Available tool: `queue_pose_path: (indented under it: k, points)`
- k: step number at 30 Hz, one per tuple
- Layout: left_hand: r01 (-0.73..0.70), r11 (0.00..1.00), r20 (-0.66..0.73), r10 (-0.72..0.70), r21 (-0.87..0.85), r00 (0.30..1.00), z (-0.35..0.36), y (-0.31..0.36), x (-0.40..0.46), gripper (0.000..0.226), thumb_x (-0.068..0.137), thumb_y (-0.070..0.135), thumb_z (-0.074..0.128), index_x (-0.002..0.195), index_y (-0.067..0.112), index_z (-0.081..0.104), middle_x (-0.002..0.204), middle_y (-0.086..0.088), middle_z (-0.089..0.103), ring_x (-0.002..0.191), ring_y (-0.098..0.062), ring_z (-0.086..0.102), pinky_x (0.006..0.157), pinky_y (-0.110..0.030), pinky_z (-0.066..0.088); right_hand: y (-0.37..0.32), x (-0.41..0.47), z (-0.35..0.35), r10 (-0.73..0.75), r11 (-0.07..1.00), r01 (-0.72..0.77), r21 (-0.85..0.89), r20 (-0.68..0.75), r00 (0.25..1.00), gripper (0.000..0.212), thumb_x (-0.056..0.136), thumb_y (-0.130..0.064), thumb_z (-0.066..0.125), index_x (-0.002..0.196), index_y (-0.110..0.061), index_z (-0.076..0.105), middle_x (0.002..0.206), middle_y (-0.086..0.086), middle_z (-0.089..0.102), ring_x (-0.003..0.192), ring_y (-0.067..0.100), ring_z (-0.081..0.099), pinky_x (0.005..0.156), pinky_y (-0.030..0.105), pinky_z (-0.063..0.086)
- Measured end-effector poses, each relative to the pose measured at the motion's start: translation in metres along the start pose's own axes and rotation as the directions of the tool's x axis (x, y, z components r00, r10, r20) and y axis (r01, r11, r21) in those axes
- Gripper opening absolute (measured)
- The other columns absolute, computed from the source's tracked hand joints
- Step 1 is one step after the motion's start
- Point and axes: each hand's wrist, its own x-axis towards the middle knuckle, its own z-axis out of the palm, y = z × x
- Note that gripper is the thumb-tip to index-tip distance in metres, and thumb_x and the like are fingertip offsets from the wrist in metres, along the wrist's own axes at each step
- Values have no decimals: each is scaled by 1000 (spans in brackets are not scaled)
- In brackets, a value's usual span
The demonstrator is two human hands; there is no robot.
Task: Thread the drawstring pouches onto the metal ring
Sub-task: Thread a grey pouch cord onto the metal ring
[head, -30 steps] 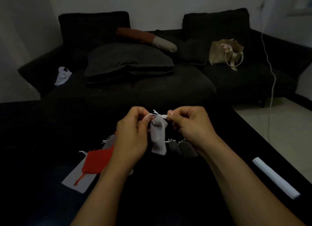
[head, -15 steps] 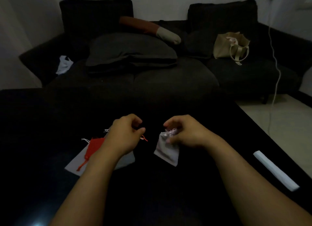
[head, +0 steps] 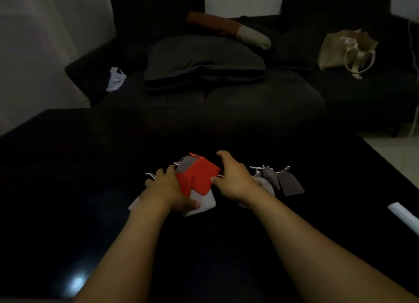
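I see my left hand [head: 167,189] resting on the pouch pile on the dark counter [head: 68,166], fingers loosely curled beside the red pouch [head: 197,176]. My right hand [head: 233,180] pinches that pouch's right edge. Three grey pouches [head: 278,181] lie just right; I can't make out the ring.
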Motion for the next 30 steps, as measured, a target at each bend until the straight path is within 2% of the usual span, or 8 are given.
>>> queue_pose_path:
  k: [4, 9, 12, 17, 21, 24, 26, 30]
  points:
    - [-83, 997, 9, 83, -2, 996, 4, -9, 5, 116, 55, 56, 86, 149, 23, 26, 150, -4, 33, 136, -30, 38, 112, -46, 34, -5, 13, 20, 99, 985, -99, 144, 4, 995, 78, 83, -25, 74, 149, -15, 33, 140, 10, 53, 124, 25, 54, 99, 29, 41]
    - [-138, 976, -1, 140, -168, 990, 5, -12, 7, 142, 35, 76, 78, 152, 25, 16, 151, -5, 29, 137, -28, 37, 112, -46, 36, -16, 16, 31, 14, 994, 6, 111, -184, 983, 40, 75, -11, 74, 114, -18, 68, 106, 3, 70, 98, 19, 65, 79, 21, 44]
    - [-156, 956, 9, 163, -250, 987, 5, -17, 13, 138, 25, 87, 69, 145, 33, 28, 140, 1, 44, 127, -26, 47, 106, -46, 43, -24, 19, 26, 3, 968, 1, 253, -16, 1000, 9, 75, -24, 81, 82, -21, 76, 81, -6, 72, 80, 10, 66, 71, 22, 48]
    - [-207, 970, 45, 214, -125, 976, 6, -17, 7, 113, 35, 75, 65, 138, 33, 42, 136, 4, 50, 123, -26, 50, 103, -47, 43, -22, 24, 29, 90, 948, -91, 306, 16, 996, 31, 84, -45, 64, 63, -24, 74, 65, -10, 67, 84, 15, 64, 89, 35, 48]
    - [-222, 964, 28, 228, -145, 973, 6, -18, 6, 96, 58, 46, 85, 142, 36, 38, 140, 4, 49, 127, -26, 47, 106, -45, 42, -21, 20, 30, 64, 982, -80, 172, 96, 993, 33, 95, -33, 51, 79, -13, 72, 90, 3, 69, 97, 22, 60, 97, 40, 44]
    - [-195, 967, 43, 205, -166, 978, 5, -21, 7, 99, 61, 35, 88, 145, 29, 35, 140, 2, 49, 128, -25, 48, 107, -42, 41, -17, 27, 34, 44, 944, -35, 327, -19, 999, 32, 86, -33, 59, 68, -10, 71, 76, 10, 70, 76, 24, 65, 80, 46, 54]
    - [-168, 972, 70, 182, -166, 981, 2, -22, 7, 101, 62, 34, 88, 146, 26, 32, 142, 0, 47, 129, -26, 46, 108, -42, 41, -16, 31, 32, -8, 917, 51, 395, -110, 994, 23, 84, -26, 60, 73, -12, 75, 83, 8, 74, 84, 25, 69, 84, 46, 55]
    - [-91, 994, 81, 95, -54, 992, -3, -26, 6, 104, 66, 39, 86, 149, 23, 25, 148, -4, 41, 135, -30, 41, 111, -43, 37, -29, 24, 9, -25, 780, 177, 600, -254, 967, 18, 91, 1, 59, 96, -4, 75, 100, 8, 72, 87, 12, 66, 76, 14, 51]
